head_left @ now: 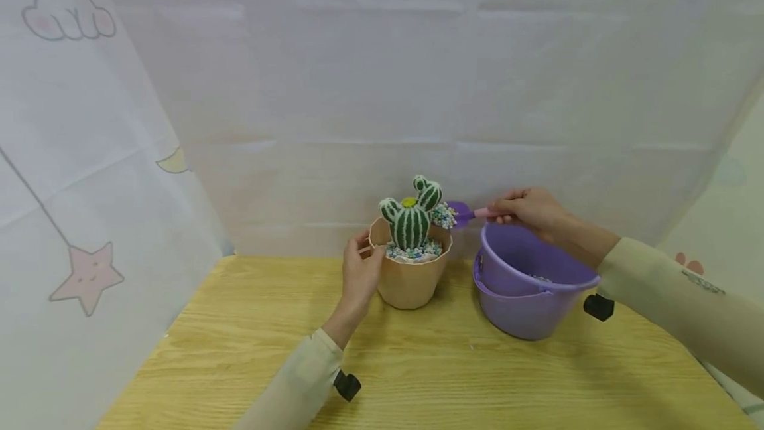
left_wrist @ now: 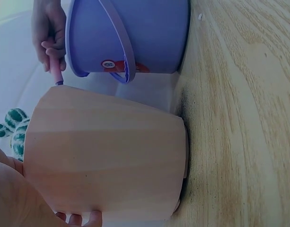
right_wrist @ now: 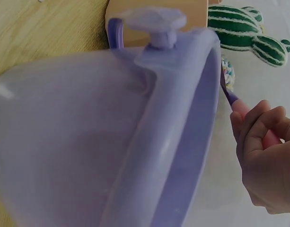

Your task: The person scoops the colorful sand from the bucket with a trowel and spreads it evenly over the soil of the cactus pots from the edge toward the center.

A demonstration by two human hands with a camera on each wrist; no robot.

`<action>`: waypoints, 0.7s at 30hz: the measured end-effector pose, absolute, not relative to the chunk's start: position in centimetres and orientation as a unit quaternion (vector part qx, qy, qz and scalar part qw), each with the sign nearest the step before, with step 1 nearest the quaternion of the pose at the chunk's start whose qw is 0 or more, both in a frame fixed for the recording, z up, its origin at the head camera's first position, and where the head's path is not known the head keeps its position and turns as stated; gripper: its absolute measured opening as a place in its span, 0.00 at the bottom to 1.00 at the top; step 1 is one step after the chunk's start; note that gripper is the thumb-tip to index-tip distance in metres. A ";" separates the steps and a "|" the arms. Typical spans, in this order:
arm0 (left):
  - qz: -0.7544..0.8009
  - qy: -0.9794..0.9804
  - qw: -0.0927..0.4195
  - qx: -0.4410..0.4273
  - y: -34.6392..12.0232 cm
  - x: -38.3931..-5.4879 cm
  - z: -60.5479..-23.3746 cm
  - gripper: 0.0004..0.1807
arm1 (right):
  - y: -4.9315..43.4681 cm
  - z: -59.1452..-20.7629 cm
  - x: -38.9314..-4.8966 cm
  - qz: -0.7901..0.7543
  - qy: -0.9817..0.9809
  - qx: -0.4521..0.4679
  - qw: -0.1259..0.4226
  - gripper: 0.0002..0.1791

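A green knitted-looking cactus (head_left: 410, 227) with white stripes and a yellow top stands in a peach flower pot (head_left: 408, 287), amid small coloured pebbles (head_left: 420, 252). My left hand (head_left: 361, 271) grips the pot's left side, thumb at the rim and fingers round the outside. In my right hand (head_left: 528, 210) is the pink handle of a small purple shovel (head_left: 459, 215). Its blade, heaped with multicoloured pebbles (head_left: 443, 215), is level beside the cactus at the pot's right rim. The right wrist view shows the fingers curled round the handle (right_wrist: 270, 138).
Right of the pot stands a purple bucket (head_left: 519, 314), its handle lowered and some pebbles (head_left: 540, 278) inside. The wooden table (head_left: 418, 363) ends at a pale cloth backdrop (head_left: 358, 85). One tiny white piece (head_left: 471, 347) lies before the bucket.
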State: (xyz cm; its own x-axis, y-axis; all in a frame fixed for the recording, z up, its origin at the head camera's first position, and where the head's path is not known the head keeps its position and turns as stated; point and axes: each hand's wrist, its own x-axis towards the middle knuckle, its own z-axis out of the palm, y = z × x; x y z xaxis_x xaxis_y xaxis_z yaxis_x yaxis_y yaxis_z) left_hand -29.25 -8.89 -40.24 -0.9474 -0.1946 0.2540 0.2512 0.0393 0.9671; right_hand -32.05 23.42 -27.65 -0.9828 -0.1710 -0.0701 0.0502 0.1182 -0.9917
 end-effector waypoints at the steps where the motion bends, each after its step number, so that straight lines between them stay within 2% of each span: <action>1: -0.692 -0.703 0.161 -0.020 -8.9 -29.2 -40.3 0.29 | 23.4 -27.7 -32.2 -0.659 0.746 -0.044 0.082 0.18; 21: -0.693 -0.702 0.162 -0.010 -8.5 -29.1 -40.2 0.27 | 22.4 -28.5 -34.7 -0.597 0.797 -0.079 0.052 0.20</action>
State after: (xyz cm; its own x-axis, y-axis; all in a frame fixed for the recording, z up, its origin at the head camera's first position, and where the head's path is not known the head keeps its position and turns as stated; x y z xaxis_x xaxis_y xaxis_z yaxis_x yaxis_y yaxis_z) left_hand -29.15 -8.46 -40.23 -0.9471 -0.2114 0.2416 0.2387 0.0397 0.9703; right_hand -34.70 22.43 -28.46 -0.9822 -0.1872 0.0120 -0.0641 0.2750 -0.9593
